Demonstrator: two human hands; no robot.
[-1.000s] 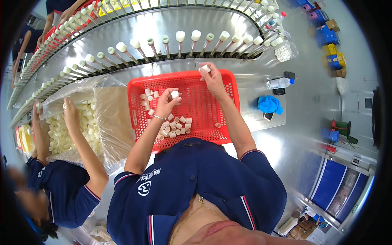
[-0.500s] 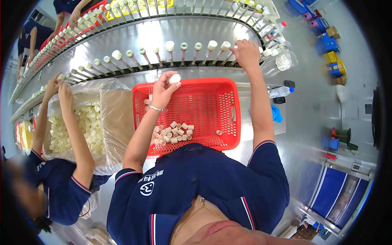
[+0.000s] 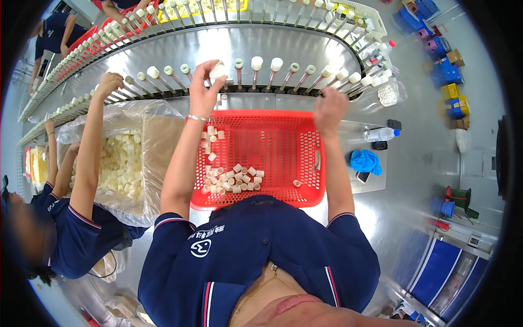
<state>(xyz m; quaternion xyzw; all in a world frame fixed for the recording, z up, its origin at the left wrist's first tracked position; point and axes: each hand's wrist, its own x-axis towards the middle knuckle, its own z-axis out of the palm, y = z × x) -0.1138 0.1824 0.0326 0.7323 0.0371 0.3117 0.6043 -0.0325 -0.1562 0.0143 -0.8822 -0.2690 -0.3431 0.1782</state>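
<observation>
Two hands are working above a red basket (image 3: 283, 122) on the bench (image 3: 376, 180). Left hand (image 3: 202, 90) is pinching a small white cap (image 3: 219, 71) in closed fingertips, pressing it toward a peg (image 3: 238, 68) on the curved conveyor rail. Right hand (image 3: 330, 111) is hovering blurred near the pegs; whether it grips anything I cannot tell. More loose caps (image 3: 231, 179) are lying in the basket. They look light, stiff and smooth, best pinched by the sides.

We see open red plastic basket (image 3: 283, 136) centre | curved row of capped metal pins (image 3: 283, 73) blocks 12 o'clock | co-worker's arm (image 3: 90, 147) crowds 9 o'clock
</observation>
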